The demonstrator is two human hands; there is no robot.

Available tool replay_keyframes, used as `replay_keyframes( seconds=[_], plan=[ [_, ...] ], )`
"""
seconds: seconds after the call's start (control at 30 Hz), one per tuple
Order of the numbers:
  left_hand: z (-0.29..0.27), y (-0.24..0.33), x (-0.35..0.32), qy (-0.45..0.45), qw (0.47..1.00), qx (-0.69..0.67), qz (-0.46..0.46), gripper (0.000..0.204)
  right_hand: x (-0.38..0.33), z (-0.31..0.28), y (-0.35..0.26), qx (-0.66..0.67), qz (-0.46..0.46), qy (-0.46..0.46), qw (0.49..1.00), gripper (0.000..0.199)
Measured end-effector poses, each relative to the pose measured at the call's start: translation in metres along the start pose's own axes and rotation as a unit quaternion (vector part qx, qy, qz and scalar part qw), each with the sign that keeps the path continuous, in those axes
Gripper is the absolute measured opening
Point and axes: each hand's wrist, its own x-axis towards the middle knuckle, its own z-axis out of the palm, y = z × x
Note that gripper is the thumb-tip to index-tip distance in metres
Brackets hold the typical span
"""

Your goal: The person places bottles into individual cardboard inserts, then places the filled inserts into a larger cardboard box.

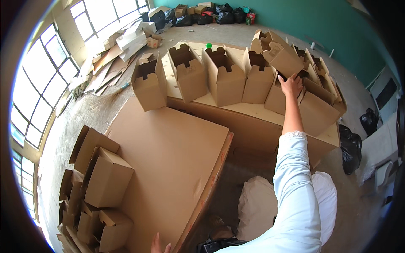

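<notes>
My right hand (291, 85) reaches far forward to the open-topped cardboard boxes on the right of the far table. Its thumb and fingers are spread over the rim of a box (275, 96), close under a tilted box (283, 55) resting on other boxes. Whether the fingertips press on either is hard to see. Only some fingers of my left hand (160, 245) show at the lower edge, apart and holding nothing, above a large flat cardboard surface (168, 143). Upright boxes with notched rims, among them one box (225, 82), stand in a row left of my right hand.
More cardboard boxes (110, 179) crowd the left side of the near surface. A pale tabletop (253, 110) carries the far row. Flattened cardboard (120, 59) and a broom (103, 101) lie by the windows. Black bags (225, 17) line the green wall; another black bag (351, 149) hangs at right.
</notes>
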Motion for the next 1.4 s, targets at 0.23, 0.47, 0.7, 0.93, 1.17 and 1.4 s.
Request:
replay_keyframes(
  seconds=[0.23,0.47,0.7,0.93,1.17,1.4],
  plan=[
    [0.017,-0.045,-0.015,0.046,0.999,-0.006,-0.019,0.063,-0.100,-0.070,-0.035,0.277,-0.140,0.209,0.927,0.038],
    [-0.005,-0.087,0.032,0.269,0.924,-0.260,-0.083,0.042,-0.378,-0.104,-0.177,0.634,-0.306,-0.260,0.661,0.023],
    [-0.002,-0.136,0.108,0.243,0.882,-0.377,-0.149,0.044,-0.560,-0.058,-0.346,0.539,-0.238,-0.674,0.445,0.039],
    [0.016,-0.130,0.165,0.326,0.828,-0.430,-0.155,0.069,-0.591,0.076,-0.418,0.585,-0.196,-0.689,0.379,0.048],
    [0.002,-0.133,0.212,0.507,0.752,-0.340,-0.248,0.087,-0.611,0.058,-0.428,0.560,-0.049,-0.748,0.354,0.053],
    [0.017,-0.156,0.223,0.493,0.747,-0.383,-0.231,0.074,-0.604,0.092,-0.417,0.565,-0.071,-0.751,0.334,0.055]
  ],
)
